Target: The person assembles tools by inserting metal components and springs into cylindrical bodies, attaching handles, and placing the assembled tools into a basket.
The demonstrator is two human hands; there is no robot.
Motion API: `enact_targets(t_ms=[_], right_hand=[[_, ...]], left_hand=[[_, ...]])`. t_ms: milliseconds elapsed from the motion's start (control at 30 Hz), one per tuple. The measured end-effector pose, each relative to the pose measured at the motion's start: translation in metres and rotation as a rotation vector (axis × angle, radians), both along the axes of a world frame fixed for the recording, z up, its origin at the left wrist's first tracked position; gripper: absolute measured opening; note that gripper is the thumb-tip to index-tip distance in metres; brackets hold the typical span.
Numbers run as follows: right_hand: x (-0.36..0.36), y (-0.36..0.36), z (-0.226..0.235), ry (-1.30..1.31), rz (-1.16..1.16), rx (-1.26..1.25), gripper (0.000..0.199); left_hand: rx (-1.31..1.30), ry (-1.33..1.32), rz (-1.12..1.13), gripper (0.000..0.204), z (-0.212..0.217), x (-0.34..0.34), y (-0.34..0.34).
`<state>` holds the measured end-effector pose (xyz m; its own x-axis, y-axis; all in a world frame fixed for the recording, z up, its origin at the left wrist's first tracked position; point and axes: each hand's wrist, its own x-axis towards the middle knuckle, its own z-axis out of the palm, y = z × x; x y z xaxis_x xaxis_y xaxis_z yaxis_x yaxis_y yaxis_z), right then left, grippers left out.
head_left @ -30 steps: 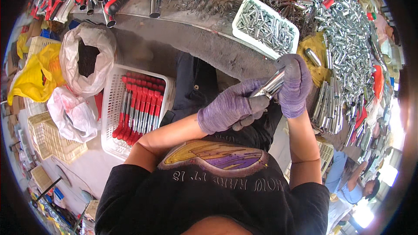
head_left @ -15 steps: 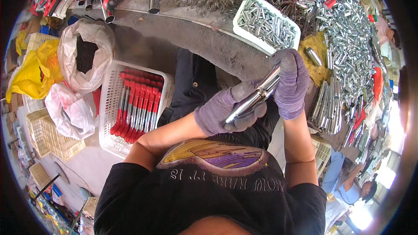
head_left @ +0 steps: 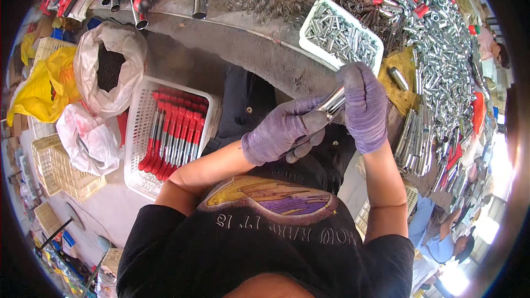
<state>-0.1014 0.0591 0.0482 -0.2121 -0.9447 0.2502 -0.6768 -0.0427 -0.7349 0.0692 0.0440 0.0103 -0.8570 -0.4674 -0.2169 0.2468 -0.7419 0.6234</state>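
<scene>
Over the lap, left hand (head_left: 284,132) in a purple glove clenched around the lower end of a shiny metal tube (head_left: 331,102), right hand (head_left: 363,105), gloved alike, clasped over its upper end, tube tilted between the two. Just beyond the right hand, on the grey worktop (head_left: 243,44), a white tray (head_left: 309,25) of small metal sleeves; to the right a heap of silver tubes (head_left: 441,60). Left of the lap, a white basket (head_left: 138,132) with red-handled tools (head_left: 174,132) in a row, then a white sack (head_left: 107,66) and a yellow bag (head_left: 41,85).
</scene>
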Motion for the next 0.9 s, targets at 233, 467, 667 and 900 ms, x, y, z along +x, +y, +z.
enact_targets(t_ms=[233, 467, 667, 900], right_hand=[[-0.068, -0.061, -0.010, 0.757, -0.031, 0.189, 0.028], [-0.051, -0.103, -0.014, 0.977, -0.128, 0.727, 0.021], [-0.040, -0.064, 0.009, 0.679, -0.047, 0.130, 0.023], [0.012, -0.010, 0.028, 0.389, 0.208, 0.103, 0.018]], left_hand=[[-0.069, -0.085, 0.017, 0.037, -0.012, 0.004, -0.014], [-0.015, -0.050, 0.121, 0.035, -0.014, 0.010, -0.011], [-0.029, -0.125, 0.113, 0.038, -0.017, 0.015, -0.020], [-0.024, -0.100, 0.132, 0.037, -0.020, 0.010, -0.022]])
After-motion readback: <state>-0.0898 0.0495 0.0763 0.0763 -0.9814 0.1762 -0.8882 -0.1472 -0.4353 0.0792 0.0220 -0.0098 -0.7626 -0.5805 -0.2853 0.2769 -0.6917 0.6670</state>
